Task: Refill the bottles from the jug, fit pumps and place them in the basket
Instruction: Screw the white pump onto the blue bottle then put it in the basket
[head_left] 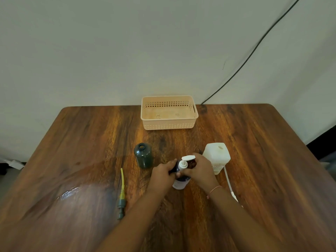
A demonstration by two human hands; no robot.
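The dark bottle is gripped by fingers of the left hand; the white pump, pinched by the right hand just above them, is best kept upright and twisted snug.

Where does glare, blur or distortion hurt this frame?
Head view: glare whitens the brown wooden table lower left; wide-angle bowing curves its edges; the left hand gripping the dark labelled bottle and right hand holding the white pump head look soft.

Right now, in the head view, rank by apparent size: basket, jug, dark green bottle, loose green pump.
1. basket
2. jug
3. dark green bottle and loose green pump: unsure, the pump is longer but thinner.
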